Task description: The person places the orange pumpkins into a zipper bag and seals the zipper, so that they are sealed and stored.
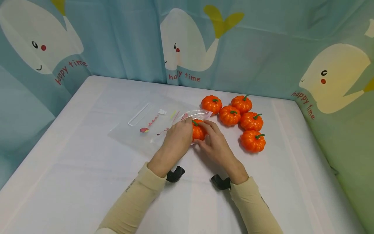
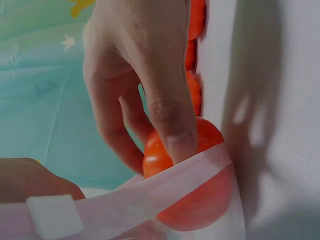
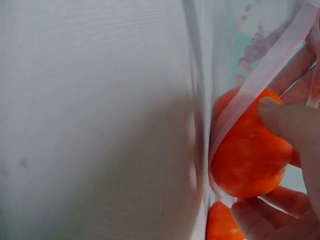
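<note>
An orange toy pumpkin (image 1: 198, 132) with a green stem sits partly inside the mouth of a clear plastic zip bag (image 1: 137, 133). My right hand (image 1: 214, 141) grips the pumpkin from the right, its thumb on the near side. On the bag's opening edge, my left hand (image 1: 179, 136) holds the plastic beside the pumpkin; its fingertips are mostly hidden in the head view. The left wrist view shows the bag's pinkish band (image 2: 195, 175) and white slider (image 2: 54, 216) crossing in front of the pumpkin. In the right wrist view, the band (image 3: 250, 87) passes over the pumpkin's side.
Several more toy pumpkins (image 1: 230, 116) are grouped right of the bag, the nearest pumpkin (image 1: 252, 141) beyond my right hand. They all lie on a white-covered table (image 1: 73, 156). A blue whale-print curtain (image 1: 131, 42) stands behind the table, with greenish fabric along the right side.
</note>
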### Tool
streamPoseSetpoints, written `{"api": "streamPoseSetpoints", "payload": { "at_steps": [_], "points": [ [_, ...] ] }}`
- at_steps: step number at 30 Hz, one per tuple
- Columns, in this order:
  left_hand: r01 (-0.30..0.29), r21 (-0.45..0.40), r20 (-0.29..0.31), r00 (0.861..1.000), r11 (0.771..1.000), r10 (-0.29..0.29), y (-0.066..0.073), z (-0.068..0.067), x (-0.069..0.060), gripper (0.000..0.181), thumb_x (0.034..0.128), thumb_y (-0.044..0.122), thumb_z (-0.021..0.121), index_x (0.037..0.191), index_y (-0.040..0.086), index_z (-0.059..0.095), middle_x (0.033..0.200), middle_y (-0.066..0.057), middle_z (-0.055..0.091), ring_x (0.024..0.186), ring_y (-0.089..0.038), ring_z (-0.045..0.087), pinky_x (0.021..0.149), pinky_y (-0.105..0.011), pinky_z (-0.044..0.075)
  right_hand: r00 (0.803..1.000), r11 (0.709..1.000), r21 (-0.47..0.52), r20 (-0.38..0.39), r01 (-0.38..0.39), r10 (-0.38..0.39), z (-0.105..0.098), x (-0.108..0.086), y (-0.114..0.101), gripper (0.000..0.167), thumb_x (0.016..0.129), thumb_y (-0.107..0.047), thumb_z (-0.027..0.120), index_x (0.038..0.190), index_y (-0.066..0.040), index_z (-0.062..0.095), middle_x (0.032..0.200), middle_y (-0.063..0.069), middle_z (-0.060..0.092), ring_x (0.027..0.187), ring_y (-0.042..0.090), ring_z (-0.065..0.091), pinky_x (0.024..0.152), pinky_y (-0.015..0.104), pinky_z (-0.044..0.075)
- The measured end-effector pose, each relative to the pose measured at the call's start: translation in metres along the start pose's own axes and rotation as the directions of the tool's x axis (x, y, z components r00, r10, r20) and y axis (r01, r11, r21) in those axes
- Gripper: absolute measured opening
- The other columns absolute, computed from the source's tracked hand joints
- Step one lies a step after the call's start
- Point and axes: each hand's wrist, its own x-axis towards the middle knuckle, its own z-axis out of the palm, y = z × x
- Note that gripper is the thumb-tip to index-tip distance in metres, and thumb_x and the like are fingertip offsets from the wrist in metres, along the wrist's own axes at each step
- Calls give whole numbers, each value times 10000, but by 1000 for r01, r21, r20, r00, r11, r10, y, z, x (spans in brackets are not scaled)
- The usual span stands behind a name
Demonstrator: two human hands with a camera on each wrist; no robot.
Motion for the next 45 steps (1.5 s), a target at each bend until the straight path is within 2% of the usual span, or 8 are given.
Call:
{"api": "streamPoseSetpoints", "payload": {
  "at_steps": [7, 11, 17, 21, 26, 32, 38, 45],
  "points": [
    [26, -1, -15, 1000, 1000, -27, 1, 0, 1, 602, 773, 139, 851, 1261, -52, 556, 1067, -198, 718, 901, -332, 717, 777, -461, 595, 1000, 999, -36, -23, 15, -16, 2, 0, 1, 590, 840, -134, 789, 1388, -95, 572, 1311, 185, 480, 1211, 304, 502, 993, 429, 513],
    [21, 3, -3, 1000, 1000, -21, 1, 2, 1, 561, 805, 127, 820, 1271, -50, 562, 1097, -191, 714, 912, -326, 716, 779, -462, 597, 1000, 1000, -24, -26, -17, 17, 1, 0, 0, 568, 844, -129, 780, 1361, -62, 553, 1287, 161, 473, 1191, 287, 497, 1009, 427, 503],
    [-16, -2, 53, 998, 1000, 16, 0, 6, 0, 323, 909, 111, 694, 1178, -42, 602, 1047, -159, 709, 879, -298, 709, 777, -440, 599, 995, 994, 42, -21, -98, 99, -7, -4, 0, 443, 857, -106, 760, 1222, -7, 532, 1191, 148, 540, 1107, 300, 554, 945, 445, 536],
    [-34, -21, 82, 996, 999, 36, -3, 7, 2, 297, 960, 97, 576, 1223, -37, 602, 1134, -166, 690, 979, -303, 695, 821, -440, 592, 992, 990, 71, 20, -124, 123, -13, -6, 3, 407, 873, -90, 731, 1228, -18, 546, 1176, 136, 588, 1091, 286, 591, 913, 447, 554],
    [-10, -91, 119, 993, 996, 21, -10, 7, 5, 366, 978, 145, 565, 1315, 3, 568, 1279, -132, 640, 1117, -269, 655, 942, -421, 553, 989, 987, 80, 52, -141, 137, -20, -6, 4, 347, 879, -98, 723, 1188, -19, 585, 1130, 144, 617, 1052, 285, 619, 882, 448, 569],
    [12, -178, 176, 984, 984, 20, -15, 8, 7, 457, 1001, 159, 533, 1419, -16, 471, 1402, -137, 564, 1236, -263, 595, 1055, -411, 479, 991, 991, 88, 103, -100, 91, -26, -9, 3, 199, 885, -106, 729, 1051, -22, 659, 1013, 120, 654, 955, 251, 639, 823, 428, 577],
    [-59, -97, 154, 985, 993, 74, -16, 11, 6, 439, 1012, 73, 483, 1424, -74, 441, 1470, -204, 497, 1357, -306, 505, 1095, -405, 436, 986, 989, 110, 143, -97, 81, -26, -9, 2, 229, 903, -120, 710, 1109, -28, 673, 1092, 131, 655, 1001, 266, 646, 848, 438, 573],
    [-93, 20, 92, 992, 995, 91, -7, 11, 4, 514, 951, 94, 631, 1402, -92, 466, 1451, -244, 502, 1387, -361, 465, 1138, -472, 382, 985, 991, 125, 168, -50, 29, -19, -8, 2, 386, 914, -128, 699, 1278, -28, 619, 1218, 143, 623, 1055, 291, 637, 887, 449, 561]
  ]
}}
